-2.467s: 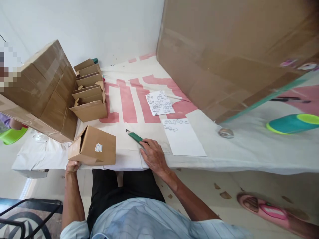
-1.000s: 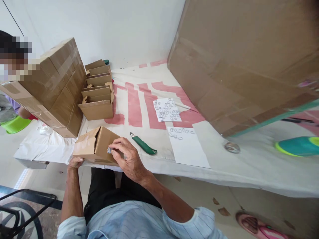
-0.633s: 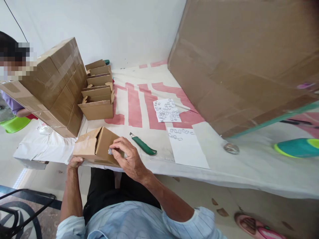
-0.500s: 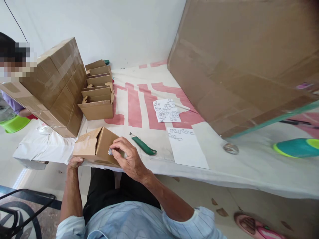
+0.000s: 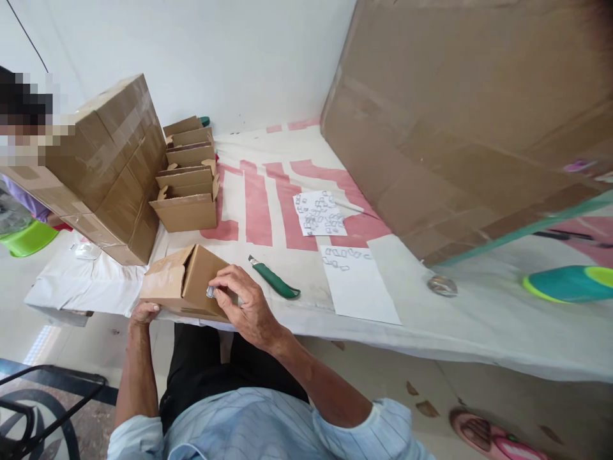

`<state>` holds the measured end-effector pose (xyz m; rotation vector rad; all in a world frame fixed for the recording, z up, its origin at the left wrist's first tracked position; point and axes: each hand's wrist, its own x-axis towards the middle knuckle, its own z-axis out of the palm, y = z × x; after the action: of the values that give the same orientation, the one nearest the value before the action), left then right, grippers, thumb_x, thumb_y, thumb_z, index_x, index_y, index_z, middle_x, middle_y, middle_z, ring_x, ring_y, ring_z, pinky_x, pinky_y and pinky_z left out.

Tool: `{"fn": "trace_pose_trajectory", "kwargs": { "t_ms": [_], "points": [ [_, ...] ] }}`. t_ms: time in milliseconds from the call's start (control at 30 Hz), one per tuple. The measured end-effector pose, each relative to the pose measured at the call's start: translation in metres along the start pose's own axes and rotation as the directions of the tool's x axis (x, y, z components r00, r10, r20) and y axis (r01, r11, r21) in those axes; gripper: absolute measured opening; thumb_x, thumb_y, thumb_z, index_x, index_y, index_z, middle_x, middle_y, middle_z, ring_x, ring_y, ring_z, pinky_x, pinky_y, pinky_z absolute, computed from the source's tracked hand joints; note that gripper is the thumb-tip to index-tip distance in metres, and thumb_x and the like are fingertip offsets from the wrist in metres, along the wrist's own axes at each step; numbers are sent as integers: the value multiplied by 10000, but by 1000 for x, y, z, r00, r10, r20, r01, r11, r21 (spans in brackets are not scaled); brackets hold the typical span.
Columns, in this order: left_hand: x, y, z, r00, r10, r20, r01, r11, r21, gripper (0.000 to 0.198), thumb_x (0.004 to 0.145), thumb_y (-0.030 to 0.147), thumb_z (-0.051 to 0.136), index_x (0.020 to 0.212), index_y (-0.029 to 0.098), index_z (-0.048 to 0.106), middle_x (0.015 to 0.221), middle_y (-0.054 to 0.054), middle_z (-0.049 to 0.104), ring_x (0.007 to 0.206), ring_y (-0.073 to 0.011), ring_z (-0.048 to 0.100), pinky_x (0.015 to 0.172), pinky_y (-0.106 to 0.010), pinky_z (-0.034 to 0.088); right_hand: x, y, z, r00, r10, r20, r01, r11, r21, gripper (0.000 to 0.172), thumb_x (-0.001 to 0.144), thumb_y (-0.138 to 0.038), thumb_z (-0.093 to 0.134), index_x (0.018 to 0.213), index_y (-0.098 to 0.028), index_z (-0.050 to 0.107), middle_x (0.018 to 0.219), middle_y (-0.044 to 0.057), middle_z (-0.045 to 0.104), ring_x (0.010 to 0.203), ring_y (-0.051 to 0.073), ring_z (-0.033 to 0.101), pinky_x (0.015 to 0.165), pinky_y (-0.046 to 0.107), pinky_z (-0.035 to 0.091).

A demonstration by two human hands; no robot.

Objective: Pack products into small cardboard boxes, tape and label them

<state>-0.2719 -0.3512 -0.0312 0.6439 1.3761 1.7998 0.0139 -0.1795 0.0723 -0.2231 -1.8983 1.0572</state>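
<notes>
A small closed cardboard box (image 5: 204, 281) lies at the table's front edge, tape across its left face. My left hand (image 5: 145, 312) grips its lower left corner, the fingers partly hidden under it. Between thumb and forefinger, my right hand (image 5: 244, 300) pinches a small white sticker (image 5: 210, 291) with dark edging, right at the box's side. Just right of this hand rests a green utility knife (image 5: 275, 279), its blade end pointing up and left. Further right are a sheet with a few stickers (image 5: 359, 287) and another sheet covered in sticker outlines (image 5: 320, 213).
Several open small boxes (image 5: 186, 211) stand in a row behind, beside a stack of taped cartons (image 5: 115, 166). A huge carton (image 5: 454, 128) leans at right. Nearby lie a tape roll (image 5: 442, 285) and a teal-green object (image 5: 569, 283). Another person sits at far left.
My right hand has shifted very slightly left with the sticker against the box. The person at far left has moved a little; the box stays put.
</notes>
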Motion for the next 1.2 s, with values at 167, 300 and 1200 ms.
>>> {"fn": "trace_pose_trajectory", "kwargs": {
  "t_ms": [167, 300, 1200],
  "points": [
    [0, -1, 1, 1000, -5, 3, 5, 1000, -6, 1018, 358, 232, 977, 1344, 280, 728, 1432, -64, 718, 1466, -413, 533, 1175, -513, 473, 0, 0, 0, 1000, -18, 6, 18, 1000, 13, 182, 987, -97, 556, 978, -241, 666, 959, 53, 670, 937, 200, 658, 864, 374, 568],
    [0, -1, -1, 1000, -9, 2, 9, 1000, -2, 969, 365, 228, 980, 1304, 265, 743, 1379, -57, 748, 1443, -397, 558, 1143, -481, 505, -1, -1, -1, 1000, -10, 17, 10, 1000, 16, 166, 1001, -121, 558, 943, -241, 658, 949, 50, 659, 932, 196, 650, 873, 373, 560],
    [1, -1, -3, 1000, -25, -2, 25, 1000, -8, 928, 395, 234, 972, 1293, 272, 744, 1390, -66, 742, 1444, -406, 553, 1156, -519, 487, 10, 13, -14, 981, 117, 153, -143, 975, 170, 115, 964, -205, 672, 851, -207, 693, 860, 25, 693, 755, 148, 641, 683, 285, 553]
  ]
}}
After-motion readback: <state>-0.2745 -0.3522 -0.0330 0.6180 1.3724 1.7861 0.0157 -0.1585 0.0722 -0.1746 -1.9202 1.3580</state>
